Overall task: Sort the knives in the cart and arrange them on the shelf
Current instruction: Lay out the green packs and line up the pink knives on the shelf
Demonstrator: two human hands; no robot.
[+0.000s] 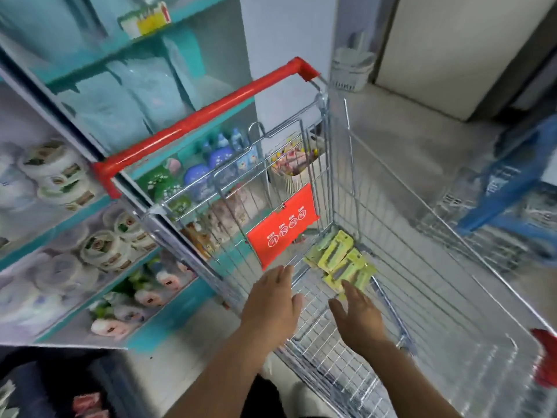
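Both hands reached into the wire cart (422,267) from the near edge of the scene. Left hand (272,300) was held flat, palm down, fingers straight and close together, holding nothing; its fingertips lay just below the red placard (281,226) fixed to the cart's far-left wall. Right hand (358,315) was likewise spread, thumb extended to the left, fingers straight and empty. Its fingertips sat at the near edge of the knife packs (342,260); contact could not be confirmed because of motion blur.

Knife packs lay in a loose overlapping pile on the cart floor, toward the far corner, just right of the placard. Each pack was a yellow-green card (the exact count could not be read from the pile).

Cart handle (205,122) was a red bar running diagonally across the upper left of the scene. Behind it, to the left, stood teal shelves (90,64) stocked with goods: blue bottles (223,155) at mid height, white round tubs (57,173) farther left, and wrapped rolls (144,294) on the lowest level. A white basket (351,70) stood on the floor at the far side, beyond the cart. A blue-framed object (512,188) was at the right, too blurred to identify.
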